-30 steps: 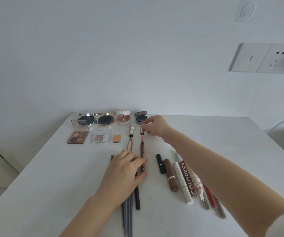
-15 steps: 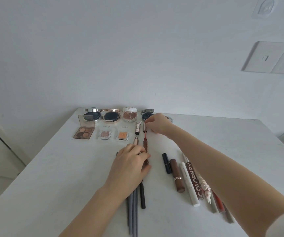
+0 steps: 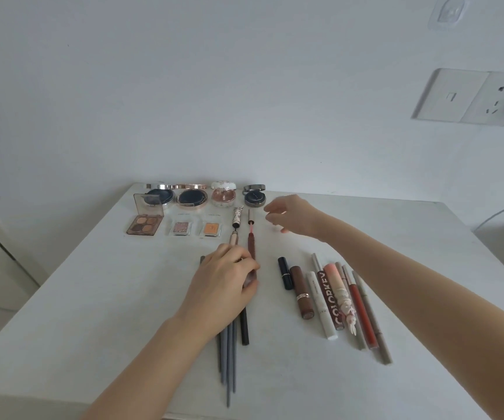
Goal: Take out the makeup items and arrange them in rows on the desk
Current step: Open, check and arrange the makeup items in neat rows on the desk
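My left hand (image 3: 225,281) lies on the white desk (image 3: 93,298), its fingers curled on the brown tube (image 3: 251,248) of an opened lip gloss. The tube's wand cap (image 3: 250,216) lies beyond its mouth, in line with it. Left of it lies a second opened tube with its patterned cap (image 3: 237,216). My right hand (image 3: 290,216) hovers just right of the wand cap, fingers loosely bent and holding nothing. Open compacts (image 3: 190,198) form the back row, with eyeshadow palettes (image 3: 144,227) in front of them.
Several lipsticks, glosses and pencils (image 3: 329,298) lie side by side at the right. Grey brush handles (image 3: 228,356) and a black pencil (image 3: 244,328) run from under my left hand toward the near edge. A wall socket (image 3: 472,98) is at upper right.
My right hand has let go of the wand cap and drawn away to the right. The cap now lies on the desk. My left hand stays on the brown tube.
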